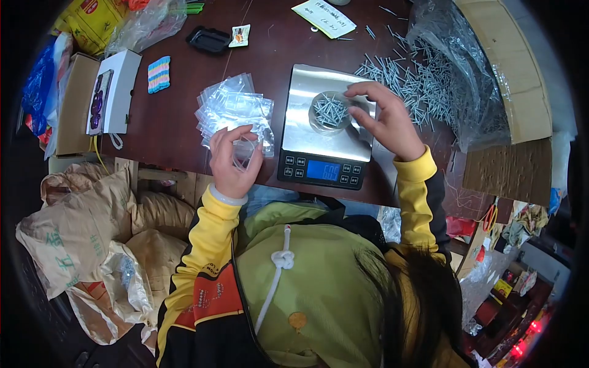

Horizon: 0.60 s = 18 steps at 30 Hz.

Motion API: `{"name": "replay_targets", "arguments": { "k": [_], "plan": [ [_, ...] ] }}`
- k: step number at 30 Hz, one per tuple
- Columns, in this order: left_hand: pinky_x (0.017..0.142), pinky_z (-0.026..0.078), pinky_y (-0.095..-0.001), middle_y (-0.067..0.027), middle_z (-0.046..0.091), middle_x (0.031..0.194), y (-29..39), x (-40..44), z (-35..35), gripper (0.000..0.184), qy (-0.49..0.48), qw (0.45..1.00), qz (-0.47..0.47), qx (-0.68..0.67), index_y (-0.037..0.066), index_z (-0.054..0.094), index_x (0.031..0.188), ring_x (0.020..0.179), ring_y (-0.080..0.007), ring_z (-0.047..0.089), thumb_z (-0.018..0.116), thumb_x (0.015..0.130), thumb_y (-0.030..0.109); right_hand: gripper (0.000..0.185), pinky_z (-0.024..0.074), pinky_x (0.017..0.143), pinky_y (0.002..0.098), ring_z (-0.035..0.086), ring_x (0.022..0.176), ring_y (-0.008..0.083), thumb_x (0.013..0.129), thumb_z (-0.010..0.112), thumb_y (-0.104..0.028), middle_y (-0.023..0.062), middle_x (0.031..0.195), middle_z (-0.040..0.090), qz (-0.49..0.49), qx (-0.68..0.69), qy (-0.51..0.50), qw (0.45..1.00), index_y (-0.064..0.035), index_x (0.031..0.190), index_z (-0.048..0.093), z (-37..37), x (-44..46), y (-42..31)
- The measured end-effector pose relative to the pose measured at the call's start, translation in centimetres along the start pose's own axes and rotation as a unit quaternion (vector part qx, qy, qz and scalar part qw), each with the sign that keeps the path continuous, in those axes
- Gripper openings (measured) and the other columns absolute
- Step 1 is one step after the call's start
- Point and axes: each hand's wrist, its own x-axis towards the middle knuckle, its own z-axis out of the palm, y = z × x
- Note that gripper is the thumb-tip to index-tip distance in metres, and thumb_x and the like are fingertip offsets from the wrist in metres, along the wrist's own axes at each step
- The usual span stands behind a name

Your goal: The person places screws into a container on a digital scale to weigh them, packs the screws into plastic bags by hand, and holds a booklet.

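Note:
A clear round dish of screws (330, 112) rests on the steel plate of a digital scale (300, 136), whose blue display is lit. My right hand (385, 115) is at the dish's right side, thumb and fingers apart around its edge. At the front edge of the stack of clear plastic bags (236, 110), my left hand (237, 156) has its fingers curled and pinched on a clear plastic bag (245, 152). A loose heap of screws (423, 83) lies to the right of the scale.
A cardboard box (515, 67) with plastic sheeting borders the screw heap. At the back are a written note (323, 18) and a black tray (208, 40). A striped cloth (159, 75) and a white box (119, 92) are at left. Paper sacks (86, 227) stand below the table.

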Motion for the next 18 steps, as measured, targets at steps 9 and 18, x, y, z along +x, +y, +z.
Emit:
{"name": "replay_targets", "arguments": {
  "k": [9,18],
  "plan": [
    [0.101,0.035,-0.0408,-0.0048,0.066,0.083,0.9,0.2,-0.6,0.036,-0.005,1.000,0.008,-0.011,0.004,0.059,0.109,0.092,-0.0225,0.058,0.070,0.074,0.004,0.024,0.0488,0.080,0.0369,0.062,0.093,0.0316,0.082,0.067,-0.012,0.0133,0.100,0.063,-0.002,-0.007,-0.009,1.000,-0.0041,0.103,0.062,0.1,0.8,-1.1],
    [0.103,0.032,-0.0390,-0.0049,0.066,0.082,1.3,0.2,-0.9,0.040,-0.018,0.999,-0.006,-0.035,0.001,0.058,0.112,0.094,-0.0217,0.057,0.068,0.074,0.006,0.023,0.0491,0.078,0.0368,0.062,0.091,0.0316,0.082,0.067,-0.012,0.0137,0.099,0.064,0.017,-0.005,-0.015,1.000,-0.0035,0.103,0.062,0.0,0.5,-1.3]
  ]
}}
